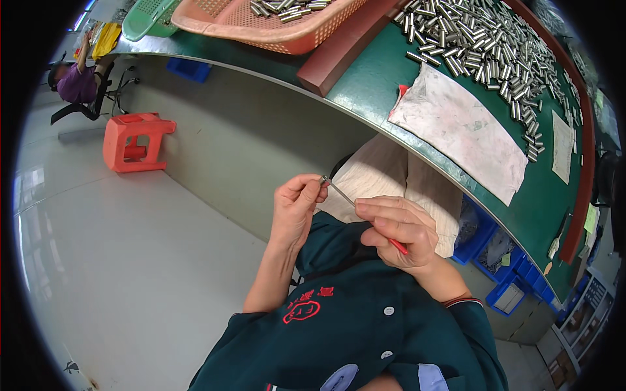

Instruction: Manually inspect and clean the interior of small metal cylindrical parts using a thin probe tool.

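In front of my body, my left hand (295,207) is closed, pinching a small metal tube (324,180) between thumb and fingertips. My right hand (405,229) is closed round a slim tool with a thin metal shaft (342,194) and a red handle end (398,246). The shaft's tip meets the tube at my left fingertips; whether it sits inside the tube is too small to tell. A large heap of shiny metal tubes (479,45) covers the far right of the green table (365,98). Nearer its edge lies a stained white cloth (460,127).
A pink plastic basket (313,36) with more tubes and a green basket (145,21) stand at the table's far left. A dark red wooden bar (349,55) divides the tabletop. Blue bins (499,254) sit underneath. An orange stool (134,142) and a seated person (77,83) are at left.
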Demonstrator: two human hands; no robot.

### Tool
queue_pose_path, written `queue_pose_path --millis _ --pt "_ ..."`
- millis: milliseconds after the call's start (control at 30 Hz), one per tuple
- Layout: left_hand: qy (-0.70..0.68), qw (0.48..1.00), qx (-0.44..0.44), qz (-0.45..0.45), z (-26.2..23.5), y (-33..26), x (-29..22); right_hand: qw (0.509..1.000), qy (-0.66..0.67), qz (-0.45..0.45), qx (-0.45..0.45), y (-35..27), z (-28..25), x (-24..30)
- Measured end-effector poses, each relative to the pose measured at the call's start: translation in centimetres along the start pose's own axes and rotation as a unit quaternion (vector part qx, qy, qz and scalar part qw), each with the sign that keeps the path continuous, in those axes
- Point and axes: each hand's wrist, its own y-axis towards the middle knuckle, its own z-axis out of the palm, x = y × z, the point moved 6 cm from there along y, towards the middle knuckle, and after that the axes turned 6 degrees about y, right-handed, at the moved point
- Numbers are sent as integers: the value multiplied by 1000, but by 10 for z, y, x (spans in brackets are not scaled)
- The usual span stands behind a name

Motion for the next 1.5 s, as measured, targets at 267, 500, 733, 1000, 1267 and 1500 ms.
queue_pose_path --millis 267,500,733,1000,1267,1500 --pt "-124 992 -30 -3 -5 4 -3 998 -4 51 29 8 5 -5" --pt "-59 997 -32 37 -3 2 -12 998 51 32 -26 0 -3 -9" --pt "-81 988 -120 50 -25 5 -16 993 70 32 89 16 3 13" --pt "-162 986 -37 5 -7 5 -25 995 39 25 -85 8 -25 4" --pt "-92 927 285 225 84 -41 -122 973 61 21 -220 -1 -56 24" --pt "-98 887 375 250 103 -48 -144 964 54 14 -260 -3 -67 34"
